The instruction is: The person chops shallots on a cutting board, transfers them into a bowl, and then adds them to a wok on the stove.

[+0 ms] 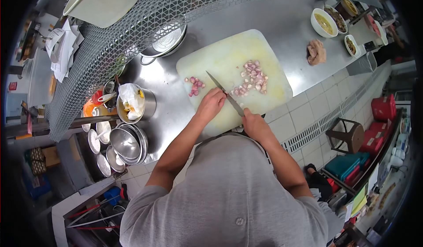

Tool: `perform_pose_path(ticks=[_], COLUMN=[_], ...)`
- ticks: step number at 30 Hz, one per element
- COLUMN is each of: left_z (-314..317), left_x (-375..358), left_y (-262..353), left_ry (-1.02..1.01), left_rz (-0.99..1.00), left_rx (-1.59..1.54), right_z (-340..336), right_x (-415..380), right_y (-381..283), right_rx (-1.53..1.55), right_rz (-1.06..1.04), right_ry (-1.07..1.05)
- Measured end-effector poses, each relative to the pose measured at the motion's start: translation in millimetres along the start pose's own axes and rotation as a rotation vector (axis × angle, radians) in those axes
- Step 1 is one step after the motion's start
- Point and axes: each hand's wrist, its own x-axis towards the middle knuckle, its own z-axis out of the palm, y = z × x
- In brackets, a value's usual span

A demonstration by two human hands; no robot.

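On the large white cutting board, my right hand grips the handle of a kitchen knife, whose blade points up and to the left. Close against the blade, my left hand pinches a small reddish shallot, mostly covered by the fingertips. A small group of purple-red shallots lies left of the knife tip. To the right of the blade spreads a larger pile of paler cut shallots, some of it close to the knife.
A pot with a white plastic bag and stacked metal bowls stand at the left. Metal mesh crosses above a strainer. Rightward are a crumpled brown cloth, food bowls and a stool.
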Motion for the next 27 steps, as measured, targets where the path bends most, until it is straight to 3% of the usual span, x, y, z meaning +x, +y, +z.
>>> perform_pose_path(ticks=[11,16,23,25,27], left_z=[0.8,1.7,-2.4,-20.7,-34.6], left_x=[-2.8,2.4,-4.5,-7.4,-16.8], left_y=[-1.3,3.1,0.4,5.1,-11.2], left_ry=[-0.005,0.001,-0.010,0.221,0.366], left_rz=[-0.073,-0.006,-0.003,0.008,-0.157], left_rx=[-0.077,-0.002,0.025,0.172,0.189], right_z=[-14.9,-13.6,0.0,-16.2,-26.5], right_x=[-8.8,-5.4,12.6,16.4,16.6], right_y=[-8.9,-14.3,6.8,6.3,16.1], right_rx=[-0.034,-0.042,0.010,-0.017,0.003], right_rz=[0.056,0.055,-0.057,-0.023,-0.078], right_ry=[0.063,0.006,0.060,0.090,0.096])
